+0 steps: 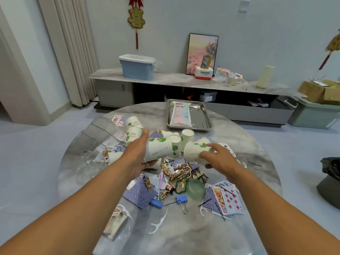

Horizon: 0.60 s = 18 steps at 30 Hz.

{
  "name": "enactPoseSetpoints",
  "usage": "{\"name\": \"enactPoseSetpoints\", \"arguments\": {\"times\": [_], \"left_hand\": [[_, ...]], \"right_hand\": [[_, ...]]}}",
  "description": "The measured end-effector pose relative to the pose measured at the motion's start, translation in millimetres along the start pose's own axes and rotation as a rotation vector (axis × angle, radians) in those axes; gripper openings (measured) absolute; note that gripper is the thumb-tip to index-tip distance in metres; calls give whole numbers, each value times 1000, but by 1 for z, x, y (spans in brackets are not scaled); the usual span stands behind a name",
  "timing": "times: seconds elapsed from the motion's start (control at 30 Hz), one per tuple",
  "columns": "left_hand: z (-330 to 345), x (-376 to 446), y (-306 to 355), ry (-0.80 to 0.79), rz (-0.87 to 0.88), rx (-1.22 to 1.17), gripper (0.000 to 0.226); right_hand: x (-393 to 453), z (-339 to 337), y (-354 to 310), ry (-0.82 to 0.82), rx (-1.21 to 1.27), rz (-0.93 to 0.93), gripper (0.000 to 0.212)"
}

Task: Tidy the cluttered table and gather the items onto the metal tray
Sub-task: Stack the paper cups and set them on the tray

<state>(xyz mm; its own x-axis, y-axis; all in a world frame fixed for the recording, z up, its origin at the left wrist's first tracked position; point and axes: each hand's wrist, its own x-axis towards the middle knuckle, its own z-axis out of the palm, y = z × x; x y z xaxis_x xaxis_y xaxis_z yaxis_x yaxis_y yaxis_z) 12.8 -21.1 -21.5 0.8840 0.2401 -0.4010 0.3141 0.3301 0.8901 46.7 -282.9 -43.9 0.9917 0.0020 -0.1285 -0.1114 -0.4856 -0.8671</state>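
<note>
The left hand (139,153) grips a sideways cup stack (160,150) (mouth rightward); the right hand (219,157) grips a single cup (195,150) just beside it, axes nearly aligned.

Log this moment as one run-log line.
left hand: holds nested paper cups | right hand: grips single paper cup | metal tray: one tissue pack | playing cards, hairpins: loose on table

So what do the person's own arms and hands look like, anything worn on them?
Both forearms are bare all the way to the picture's lower edge: no sleeves in view. The left hand and right hand wear no gloves, and no watch, bracelet or ring shows on them. Fingernails look short and unpainted, though they are slightly blurred.
</note>
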Motion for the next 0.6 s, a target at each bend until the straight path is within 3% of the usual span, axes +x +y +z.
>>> {"name": "enactPoseSetpoints", "arguments": {"times": [0.1,0.23,0.33,0.43,0.6], "left_hand": [[-3,0,-2,15,11,5,45],[-1,-3,-6,-10,9,21,42],[7,-6,-8,-64,2,60,47],[17,-10,-11,-79,34,123,43],[17,-6,-4,-7,64,91,44]], "right_hand": [[-4,-9,-21,-154,125,-4,31],[-10,-3,-29,-353,117,47,46],[-14,17,-36,-393,145,11,49],[-20,40,-46,-426,100,-65,37],[-12,49,-54,-336,82,-140,37]]}}
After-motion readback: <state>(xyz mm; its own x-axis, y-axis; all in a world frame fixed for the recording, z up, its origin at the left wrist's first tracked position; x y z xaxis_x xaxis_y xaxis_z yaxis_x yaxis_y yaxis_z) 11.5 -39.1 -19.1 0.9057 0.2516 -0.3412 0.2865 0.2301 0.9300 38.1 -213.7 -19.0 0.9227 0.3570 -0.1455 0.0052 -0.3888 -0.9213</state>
